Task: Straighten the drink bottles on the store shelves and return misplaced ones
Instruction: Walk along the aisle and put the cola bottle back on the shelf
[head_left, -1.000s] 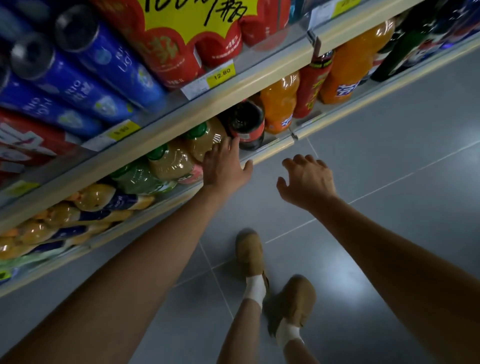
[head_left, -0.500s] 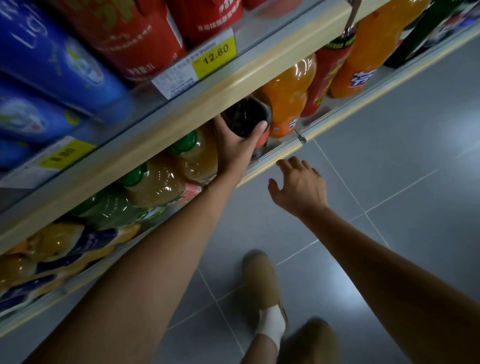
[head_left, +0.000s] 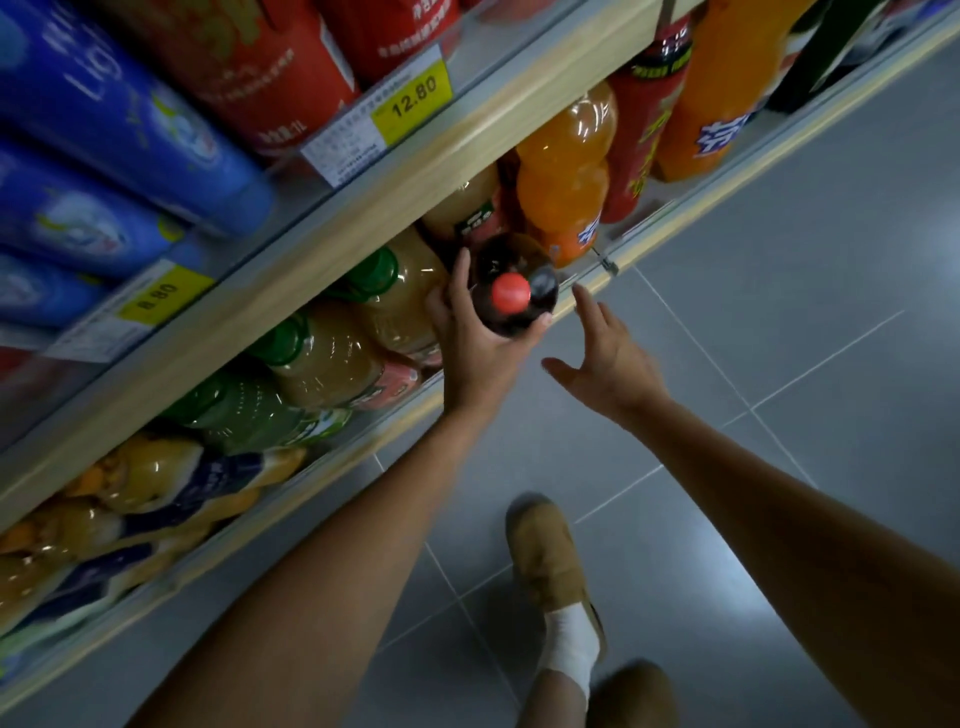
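The left hand (head_left: 480, 338) is wrapped around a dark cola bottle (head_left: 511, 286) with a red cap (head_left: 511, 292), thumb on its right side and fingers on its left, at the centre of the frame by the front edge of the lower shelf (head_left: 644, 244). The right hand (head_left: 610, 358), just right of the bottle, is spread wide and holds nothing. Left of the cola sit green-capped bottles (head_left: 395, 296); above and to its right, an orange bottle (head_left: 566, 171). A 12.80 price tag (head_left: 413, 101) sits at upper centre.
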